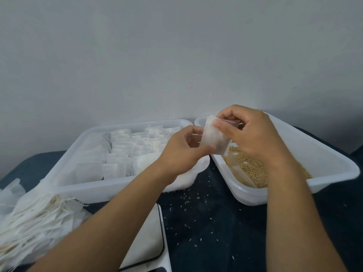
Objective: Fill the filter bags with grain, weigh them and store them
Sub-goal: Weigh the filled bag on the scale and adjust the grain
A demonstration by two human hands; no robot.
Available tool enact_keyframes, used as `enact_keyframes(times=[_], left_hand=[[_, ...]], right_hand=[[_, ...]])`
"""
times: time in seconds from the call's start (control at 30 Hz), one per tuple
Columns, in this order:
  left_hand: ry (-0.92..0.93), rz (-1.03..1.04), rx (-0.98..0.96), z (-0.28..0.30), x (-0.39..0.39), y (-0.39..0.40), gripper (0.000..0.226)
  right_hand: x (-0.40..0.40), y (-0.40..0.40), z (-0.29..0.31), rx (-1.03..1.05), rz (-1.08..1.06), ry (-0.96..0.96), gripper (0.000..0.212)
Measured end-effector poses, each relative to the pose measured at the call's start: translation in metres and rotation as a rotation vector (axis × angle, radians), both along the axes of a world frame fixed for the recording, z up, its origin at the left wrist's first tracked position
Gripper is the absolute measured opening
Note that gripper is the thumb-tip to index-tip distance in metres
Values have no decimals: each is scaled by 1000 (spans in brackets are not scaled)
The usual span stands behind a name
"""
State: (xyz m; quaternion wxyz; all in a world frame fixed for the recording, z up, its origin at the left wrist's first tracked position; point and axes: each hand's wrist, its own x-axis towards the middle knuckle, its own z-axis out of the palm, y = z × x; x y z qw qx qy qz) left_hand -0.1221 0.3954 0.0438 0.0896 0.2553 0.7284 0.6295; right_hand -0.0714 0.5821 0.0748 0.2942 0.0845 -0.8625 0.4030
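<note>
A dark blue surface (214,242) carries two white trays: the left tray (82,188) with rows of filter bags, the right tray (332,160) with grain. A loose stack of empty bags (37,218) lies front left, a scale (145,238) beside it. Spilled grains (188,201) dot the surface between the trays.

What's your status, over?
Both hands, left and right, pinch one bag above the grain tray. Nothing in the way.

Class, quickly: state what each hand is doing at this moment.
Left hand: closed, pinching the filter bag at its lower edge.
Right hand: closed, fingers gripping the same bag at its top.
</note>
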Motion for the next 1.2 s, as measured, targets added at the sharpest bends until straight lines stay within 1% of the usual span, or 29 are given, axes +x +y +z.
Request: enact_keyframes(times=[0.07,0.2,0.23,0.33,0.43,0.47,0.5,0.57,0.6,0.67,0.77,0.83,0.9,0.93,1.03,1.1,1.17,1.2], left_hand=[[63,-7,25,3,7,-13,27],[178,28,43,5,22,-41,1],[186,49,53,3,24,-49,6],[169,105,128,-3,34,-75,11],[117,175,203,-11,41,-102,9],[102,198,223,-14,44,-109,8],[87,220,234,-18,46,-116,8],[65,253,246,-25,51,-128,7],[54,256,247,-28,54,-134,7],[40,246,244,-35,59,-146,6],[67,231,213,-45,65,-164,4],[64,219,221,-51,69,-176,13],[59,234,188,-59,72,-187,24],[52,243,168,-64,73,-192,28],[-12,242,132,-76,79,-202,26],[17,282,-17,-84,79,-205,22],[141,356,-223,-90,76,-206,17],[180,384,-281,-90,76,-206,16]], right_hand=[[6,-12,6,30,77,-46,5],[13,-36,14,82,189,-127,3],[14,-42,15,67,221,-132,5],[15,-60,13,7,292,-164,18],[17,-77,8,72,344,-285,38],[19,-82,4,93,354,-301,39],[20,-89,-1,100,354,-291,34],[25,-104,-13,86,319,-202,12],[28,-111,-19,83,293,-156,7],[34,-127,-29,76,284,-120,10],[40,-145,-40,41,343,-146,11],[43,-154,-48,41,360,-127,8],[45,-163,-56,34,360,-96,10],[45,-166,-60,6,369,-122,12],[42,-173,-76,-127,405,-332,15],[37,-173,-90,-88,364,-405,11],[32,-170,-102,15,324,-420,6],[30,-168,-106,68,304,-429,5]])
